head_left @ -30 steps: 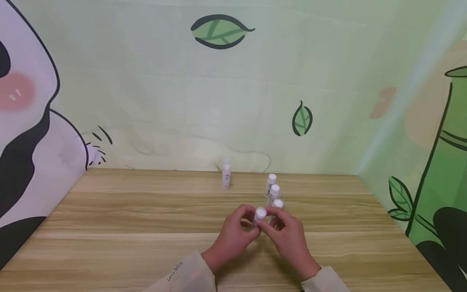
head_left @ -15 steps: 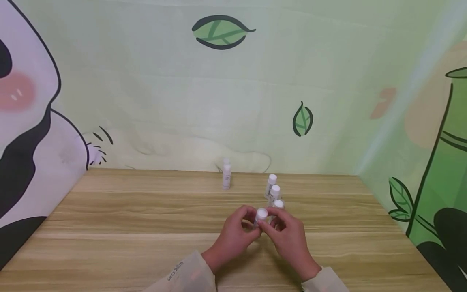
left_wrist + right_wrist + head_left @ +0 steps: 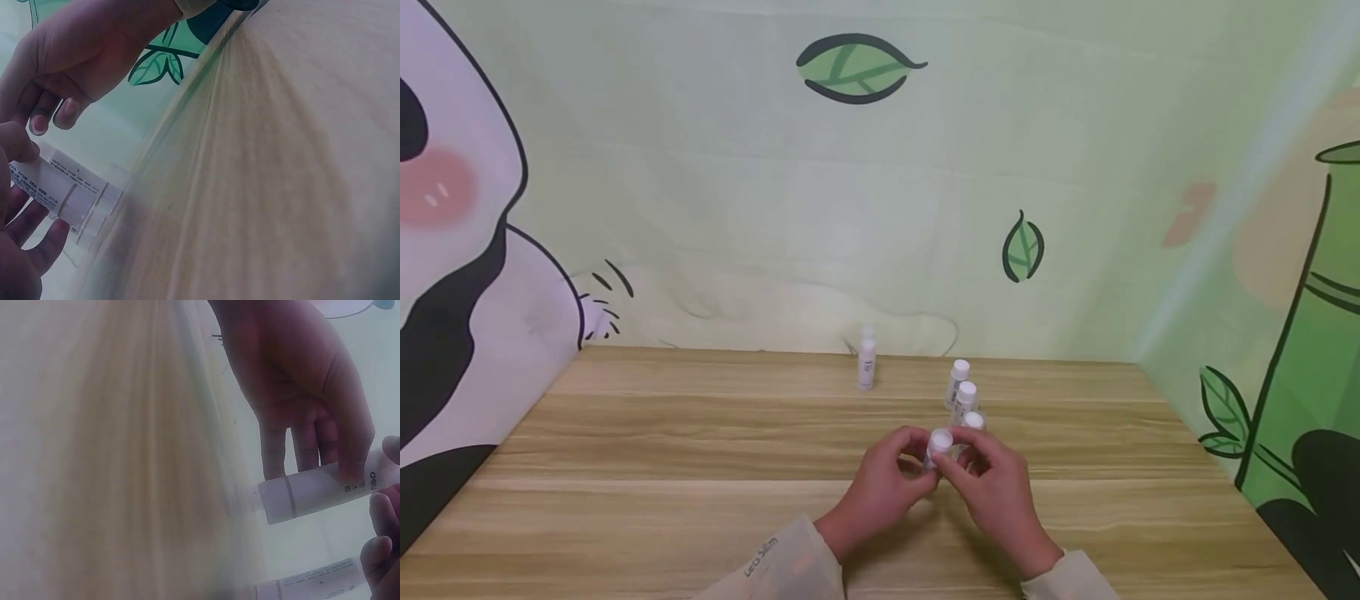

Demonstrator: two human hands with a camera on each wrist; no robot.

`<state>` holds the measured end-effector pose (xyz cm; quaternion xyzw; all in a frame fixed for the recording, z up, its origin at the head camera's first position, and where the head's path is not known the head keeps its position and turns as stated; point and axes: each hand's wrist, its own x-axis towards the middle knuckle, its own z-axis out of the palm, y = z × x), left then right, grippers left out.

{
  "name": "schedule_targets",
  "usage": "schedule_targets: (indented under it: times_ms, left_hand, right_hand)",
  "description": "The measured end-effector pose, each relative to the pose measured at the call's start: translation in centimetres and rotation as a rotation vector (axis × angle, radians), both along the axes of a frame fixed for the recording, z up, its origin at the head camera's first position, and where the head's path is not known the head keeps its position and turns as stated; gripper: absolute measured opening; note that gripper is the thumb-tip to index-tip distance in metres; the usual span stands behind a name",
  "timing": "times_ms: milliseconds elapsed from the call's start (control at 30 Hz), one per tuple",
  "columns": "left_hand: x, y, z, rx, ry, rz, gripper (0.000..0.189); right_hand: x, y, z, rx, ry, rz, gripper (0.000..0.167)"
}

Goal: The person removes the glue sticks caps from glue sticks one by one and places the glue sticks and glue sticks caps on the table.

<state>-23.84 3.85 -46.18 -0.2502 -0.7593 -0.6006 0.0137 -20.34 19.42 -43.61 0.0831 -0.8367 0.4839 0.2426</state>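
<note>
In the head view my left hand (image 3: 886,479) and right hand (image 3: 1000,483) meet around a white glue stick (image 3: 940,442) near the table's middle. Both pinch it between thumb and fingers, the left on the body and the right near its upper end. Printed lettering shows on the held glue stick (image 3: 319,487) in the right wrist view, and its lower end points toward the tabletop. Whether it touches the table is unclear. Just behind the right fingers stands another glue stick (image 3: 973,421), partly hidden by that hand.
Two more white glue sticks, a nearer one (image 3: 965,400) and a farther one (image 3: 958,379), stand in line behind. Farther left, a white tube (image 3: 867,365) stands by the back edge of the wooden table (image 3: 700,433). A printed cloth backdrop (image 3: 737,208) rises behind.
The held glue stick has shifted very slightly to the right, toward the row. Both hands keep their hold and barely move.
</note>
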Motion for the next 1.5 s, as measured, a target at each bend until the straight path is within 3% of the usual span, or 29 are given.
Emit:
schedule_targets:
  times_ms: [333,833,1500]
  left_hand:
    - [-0.1,-0.1,-0.1,-0.022,-0.012,-0.011,0.027]
    - [-0.3,-0.3,-0.3,-0.031,-0.040,-0.005,0.026]
    - [-0.3,-0.1,-0.3,-0.012,-0.055,0.003,0.030]
  right_hand:
    - [0.2,0.2,0.6,-0.003,-0.008,-0.008,0.027]
    - [0.2,0.5,0.4,-0.019,0.005,-0.004,0.028]
    - [1.1,2.3,-0.1,-0.080,-0.073,-0.031,0.029]
